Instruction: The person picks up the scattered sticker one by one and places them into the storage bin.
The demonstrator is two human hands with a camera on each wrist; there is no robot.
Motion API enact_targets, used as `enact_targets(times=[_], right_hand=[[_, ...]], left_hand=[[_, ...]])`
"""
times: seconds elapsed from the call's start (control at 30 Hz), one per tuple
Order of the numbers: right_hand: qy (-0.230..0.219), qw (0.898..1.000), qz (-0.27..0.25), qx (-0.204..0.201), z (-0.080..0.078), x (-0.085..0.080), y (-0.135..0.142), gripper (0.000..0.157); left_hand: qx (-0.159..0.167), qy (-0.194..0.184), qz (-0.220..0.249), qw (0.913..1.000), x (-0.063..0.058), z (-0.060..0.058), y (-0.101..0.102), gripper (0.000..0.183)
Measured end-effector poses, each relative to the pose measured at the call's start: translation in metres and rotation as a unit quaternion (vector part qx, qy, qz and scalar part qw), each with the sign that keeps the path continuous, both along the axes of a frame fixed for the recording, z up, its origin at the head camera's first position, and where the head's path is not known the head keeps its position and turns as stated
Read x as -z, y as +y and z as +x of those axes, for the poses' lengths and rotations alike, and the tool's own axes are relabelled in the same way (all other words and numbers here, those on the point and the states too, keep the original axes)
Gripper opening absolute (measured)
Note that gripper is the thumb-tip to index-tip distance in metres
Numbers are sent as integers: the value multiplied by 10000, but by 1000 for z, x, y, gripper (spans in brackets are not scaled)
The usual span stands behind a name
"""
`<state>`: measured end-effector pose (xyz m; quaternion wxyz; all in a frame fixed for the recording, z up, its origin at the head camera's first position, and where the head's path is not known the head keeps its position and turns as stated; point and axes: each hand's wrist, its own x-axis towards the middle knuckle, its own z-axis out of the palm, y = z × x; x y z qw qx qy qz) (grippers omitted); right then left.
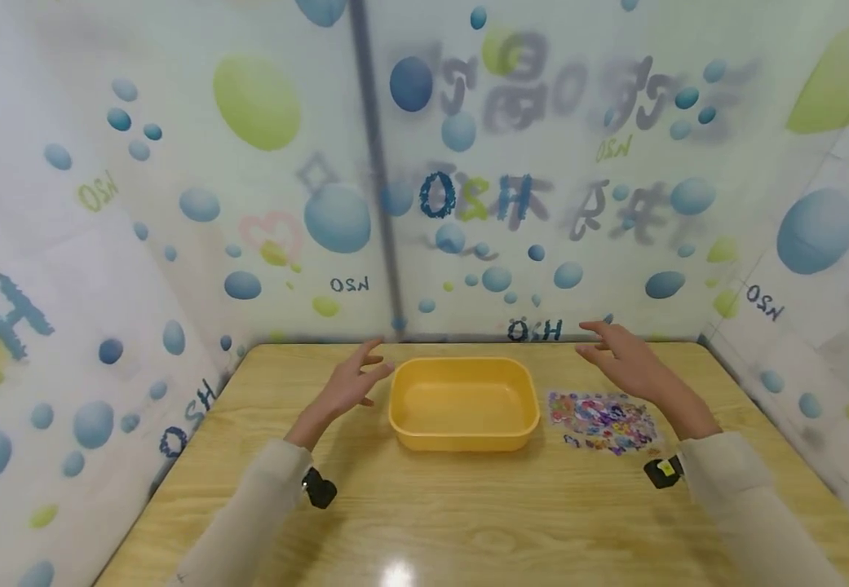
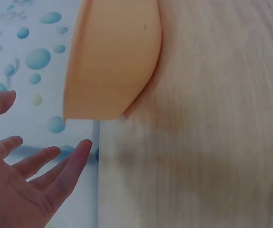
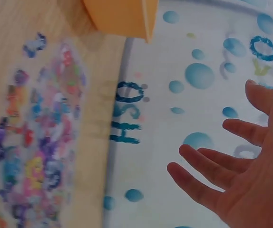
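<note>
A yellow rectangular plastic basin [image 1: 464, 443] stands on the wooden table, nothing visible inside it. Just off its left end hovers my left hand [image 1: 349, 381], fingers spread and loosely bent, holding nothing. The left wrist view shows the basin's outer wall [image 2: 112, 61] beyond the fingertips, apart from them. To the basin's right lies a flat patch of small colourful cartoon stickers [image 1: 603, 420], some loose at its edges. My right hand [image 1: 630, 363] is raised above and behind the stickers. In the right wrist view its fingers [image 3: 198, 185] are relaxed and touch nothing.
The light wooden table [image 1: 468, 522] fills the lower view. White curtain-like walls [image 1: 585, 163] printed with blue and green bubbles enclose its back and both sides. Black wrist cameras are strapped at the left cuff [image 1: 319, 489] and right cuff [image 1: 663, 471].
</note>
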<state>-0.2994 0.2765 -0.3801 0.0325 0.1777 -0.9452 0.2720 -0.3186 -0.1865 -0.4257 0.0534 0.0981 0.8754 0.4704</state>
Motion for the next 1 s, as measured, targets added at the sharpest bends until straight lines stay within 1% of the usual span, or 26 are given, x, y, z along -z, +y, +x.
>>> enact_targets(times=[0.17, 0.2, 0.27, 0.33, 0.43, 0.6, 0.73, 0.83, 0.9, 1.0], right_hand=[[-146, 9996, -200, 163, 3, 31, 13, 65], [-179, 9994, -214, 214, 4, 37, 16, 66], [-229, 9989, -266, 321, 6, 47, 21, 65], [-269, 9982, -293, 447, 8, 53, 27, 64], [-265, 9972, -288, 639, 11, 58, 33, 60], [-227, 9950, -97, 963, 11, 63, 41, 52], [-467, 9916, 109, 1204, 15, 65, 46, 49], [-747, 9872, 261, 1387, 16, 67, 51, 52], [-919, 9847, 315, 1444, 15, 69, 54, 56], [-1114, 9832, 349, 1403, 11, 75, 58, 61]], left_hand=[[-74, -183, 346, 9992, 17, 4, 11, 68], [-95, -207, 355, 9991, 20, 5, 13, 68], [-160, -235, 378, 9989, 26, 6, 18, 69], [-243, -278, 407, 9985, 31, 8, 22, 69], [-367, -304, 440, 9979, 35, 10, 28, 69], [-409, -369, 564, 9969, 36, 11, 32, 69], [-316, -365, 582, 9971, 41, 14, 33, 68], [-303, -374, 610, 9970, 44, 16, 33, 67], [-333, -408, 705, 9961, 45, 16, 33, 66], [-295, -456, 879, 9946, 45, 17, 31, 66]])
